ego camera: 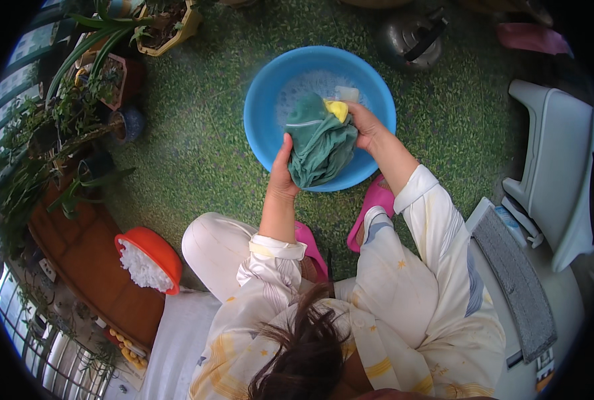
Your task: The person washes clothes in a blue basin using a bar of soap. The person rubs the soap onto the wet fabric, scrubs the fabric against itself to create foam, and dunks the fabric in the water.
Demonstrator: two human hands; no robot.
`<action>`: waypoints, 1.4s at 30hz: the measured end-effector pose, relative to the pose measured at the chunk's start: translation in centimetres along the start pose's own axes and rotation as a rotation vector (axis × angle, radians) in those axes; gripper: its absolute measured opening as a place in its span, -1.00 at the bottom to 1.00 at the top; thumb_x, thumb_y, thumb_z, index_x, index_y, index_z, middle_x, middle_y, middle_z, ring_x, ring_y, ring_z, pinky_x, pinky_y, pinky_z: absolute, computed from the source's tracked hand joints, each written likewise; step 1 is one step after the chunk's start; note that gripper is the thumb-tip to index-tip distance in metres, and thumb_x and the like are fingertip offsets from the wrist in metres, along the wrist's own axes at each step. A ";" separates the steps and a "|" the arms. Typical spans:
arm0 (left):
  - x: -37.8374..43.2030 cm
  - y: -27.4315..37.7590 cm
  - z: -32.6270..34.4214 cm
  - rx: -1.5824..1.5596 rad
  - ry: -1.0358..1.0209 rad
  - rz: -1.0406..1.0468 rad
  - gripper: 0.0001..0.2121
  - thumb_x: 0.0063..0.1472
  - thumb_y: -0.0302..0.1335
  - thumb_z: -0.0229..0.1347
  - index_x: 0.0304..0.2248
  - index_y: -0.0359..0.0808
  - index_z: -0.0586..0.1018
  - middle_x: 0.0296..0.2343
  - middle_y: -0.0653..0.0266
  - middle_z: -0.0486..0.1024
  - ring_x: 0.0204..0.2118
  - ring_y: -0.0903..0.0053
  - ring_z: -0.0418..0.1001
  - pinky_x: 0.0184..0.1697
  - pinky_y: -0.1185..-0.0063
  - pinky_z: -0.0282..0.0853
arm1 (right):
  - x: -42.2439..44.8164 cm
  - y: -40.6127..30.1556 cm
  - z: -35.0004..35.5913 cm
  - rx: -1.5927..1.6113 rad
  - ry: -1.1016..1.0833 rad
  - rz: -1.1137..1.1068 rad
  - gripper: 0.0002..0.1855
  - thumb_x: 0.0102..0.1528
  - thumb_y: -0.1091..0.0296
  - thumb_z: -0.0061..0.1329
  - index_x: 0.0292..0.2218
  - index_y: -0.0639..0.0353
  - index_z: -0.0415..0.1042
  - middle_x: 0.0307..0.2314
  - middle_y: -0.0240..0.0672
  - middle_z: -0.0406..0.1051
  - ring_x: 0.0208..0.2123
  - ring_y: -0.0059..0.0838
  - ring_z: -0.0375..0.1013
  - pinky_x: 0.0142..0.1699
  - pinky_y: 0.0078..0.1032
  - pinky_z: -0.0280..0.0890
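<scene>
A bunched wet green cloth is held between my two hands over a blue plastic basin. My left hand grips its near left side, thumb up along the edge. On the right, my right hand holds the cloth's other side, next to a bright yellow piece whose kind I cannot tell. Soapy water with suds lies in the basin. Just beyond my right hand is a pale, block-like thing, perhaps a bar of soap.
A metal kettle stands beyond the basin at right. Potted plants line the left. A red bowl with white contents is at lower left. A grey-white plastic stool and a grey mop pad are at right. Pink slippers are near the basin.
</scene>
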State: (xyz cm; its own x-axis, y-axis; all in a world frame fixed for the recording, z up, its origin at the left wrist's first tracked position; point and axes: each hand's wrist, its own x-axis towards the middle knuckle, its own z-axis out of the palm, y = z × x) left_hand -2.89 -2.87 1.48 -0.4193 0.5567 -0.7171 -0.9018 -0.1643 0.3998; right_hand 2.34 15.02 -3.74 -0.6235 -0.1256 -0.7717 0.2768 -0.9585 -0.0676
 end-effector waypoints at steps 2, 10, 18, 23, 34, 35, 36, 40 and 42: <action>1.1 -0.1 0.0 0.099 0.096 0.102 -0.43 0.23 -0.07 -0.15 0.04 -0.39 0.20 -0.05 0.07 0.31 -0.01 0.33 0.32 0.04 0.41 0.25 | -0.2 -0.2 -0.6 0.023 -0.142 0.007 -0.70 0.00 0.34 -0.04 -0.22 0.27 0.36 -0.33 -0.24 0.43 -0.30 -0.43 0.45 -0.17 -0.47 0.34; 5.1 -1.1 -8.0 -0.359 -0.443 0.040 -0.43 0.15 0.08 -0.13 -0.08 -0.26 0.34 -0.15 0.16 0.38 -0.09 0.34 0.37 -0.11 0.41 0.38 | -4.5 6.6 7.3 -1.190 -0.024 -0.932 -0.62 -0.19 0.37 0.07 -0.26 0.16 0.32 -0.35 -0.21 0.38 -0.28 -0.20 0.40 -0.20 -0.37 0.31; 2.8 -3.6 2.4 -0.012 0.250 0.087 -0.69 0.26 -0.38 -0.14 -0.04 -0.28 0.28 -0.15 0.20 0.37 -0.10 0.39 0.38 -0.06 0.42 0.35 | -1.7 5.0 4.1 -1.398 0.489 -1.180 -0.50 -0.21 0.09 0.17 -0.32 0.20 0.29 -0.32 -0.15 0.30 -0.20 -0.09 0.27 -0.17 -0.17 0.19; 3.2 -3.9 -2.1 -0.268 -0.162 0.124 -0.66 0.20 -0.43 -0.05 -0.04 -0.26 0.27 -0.18 0.22 0.39 -0.16 0.44 0.42 -0.19 0.44 0.42 | -2.0 5.9 5.8 -1.379 0.521 -1.032 -0.45 -0.19 -0.01 0.14 -0.27 0.17 0.28 -0.31 -0.17 0.31 -0.19 -0.13 0.28 -0.15 -0.16 0.16; 1.8 -2.6 3.3 0.022 0.214 0.163 -0.69 0.20 -0.42 -0.04 -0.07 -0.27 0.30 -0.24 0.27 0.41 -0.20 0.53 0.41 -0.16 0.50 0.35 | 0.2 4.2 2.8 -1.135 0.692 -0.992 -0.53 -0.11 0.04 0.12 -0.34 0.21 0.26 -0.49 -0.07 0.41 -0.42 0.06 0.40 -0.35 -0.18 0.29; 1.6 -2.6 3.2 0.023 0.216 0.161 -0.69 0.20 -0.42 -0.04 -0.07 -0.27 0.30 -0.24 0.27 0.41 -0.20 0.53 0.41 -0.16 0.50 0.35 | 1.1 3.0 1.7 -1.102 0.689 -0.918 -0.52 -0.10 0.04 0.11 -0.34 0.23 0.26 -0.47 -0.03 0.41 -0.40 0.04 0.41 -0.33 -0.19 0.28; 1.4 -2.3 3.3 0.154 0.215 0.196 -0.67 0.21 -0.39 -0.05 -0.04 -0.25 0.28 -0.18 0.27 0.38 -0.15 0.50 0.39 -0.13 0.49 0.35 | 1.0 2.7 1.5 -1.066 0.685 -0.897 -0.54 -0.10 0.08 0.12 -0.33 0.23 0.26 -0.44 -0.05 0.41 -0.37 0.02 0.40 -0.30 -0.20 0.27; 1.5 -1.3 3.2 0.219 0.230 0.258 -0.67 0.25 -0.30 -0.07 -0.06 -0.26 0.27 -0.17 0.31 0.35 -0.14 0.57 0.35 -0.09 0.55 0.26 | -0.5 3.2 1.4 -1.214 0.850 -1.321 -0.59 -0.09 0.23 0.13 -0.28 0.24 0.27 -0.33 -0.10 0.37 -0.24 -0.04 0.33 -0.17 -0.27 0.23; 1.5 -1.5 2.5 0.197 0.209 0.288 -0.67 0.27 -0.25 -0.10 -0.07 -0.25 0.28 -0.16 0.32 0.34 -0.12 0.59 0.32 -0.06 0.55 0.22 | -2.4 4.2 2.3 -1.171 0.690 -1.280 -0.59 -0.09 0.28 0.13 -0.25 0.23 0.28 -0.30 -0.12 0.35 -0.22 -0.06 0.30 -0.14 -0.28 0.21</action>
State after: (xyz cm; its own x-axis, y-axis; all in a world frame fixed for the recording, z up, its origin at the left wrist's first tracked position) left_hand -1.89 0.29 1.24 -0.6823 0.3298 -0.6524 -0.7156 -0.1188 0.6883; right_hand 3.37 10.73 -0.71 -0.5471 0.8367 0.0253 0.4236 0.3028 -0.8537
